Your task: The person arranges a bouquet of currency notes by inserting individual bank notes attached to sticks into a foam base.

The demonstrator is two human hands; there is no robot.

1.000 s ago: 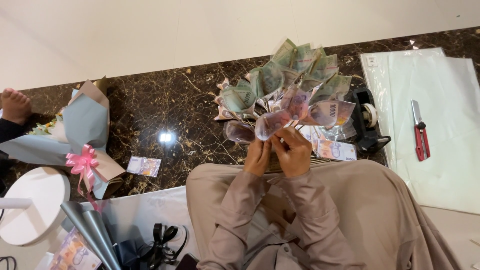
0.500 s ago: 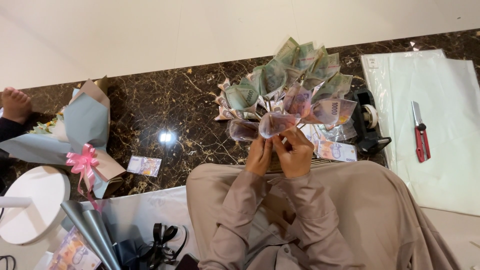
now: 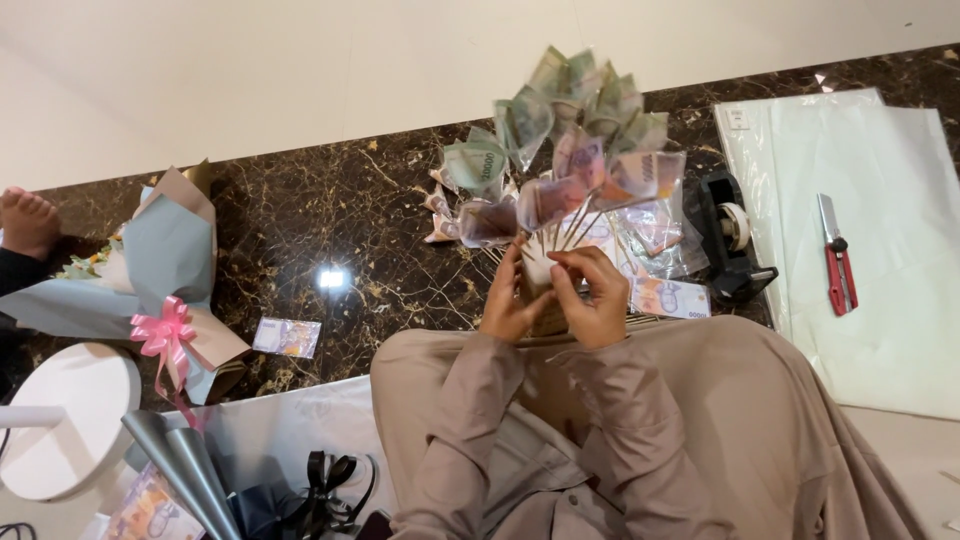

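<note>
The left hand and the right hand sit side by side above the lap, both closed around the lower ends of a bundle of thin sticks. Left grip: fingers curled around the stick bases from the left. Right grip: fingers pinched on the same bases from the right. Each stick carries a rolled banknote; together they form a banknote bouquet that fans upward and away from the hands, green notes at the top, purple-pink notes lower. The upper notes are blurred.

A flat purple-pink banknote lies just right of the right hand. A second small flat note lies on the floor, well left of the hands. A black tape dispenser stands right of the bouquet. Further right, pale green wrapping sheets are spread flat, with a red-handled cutter lying on them.

At far left lies a wrapped bouquet in blue-grey and tan paper with a pink ribbon bow. Below it stand a round white stool and grey paper rolls. Another person's bare foot shows at the left edge.

The floor is a dark brown marble band with light veins, bordered by cream tile beyond.
</note>
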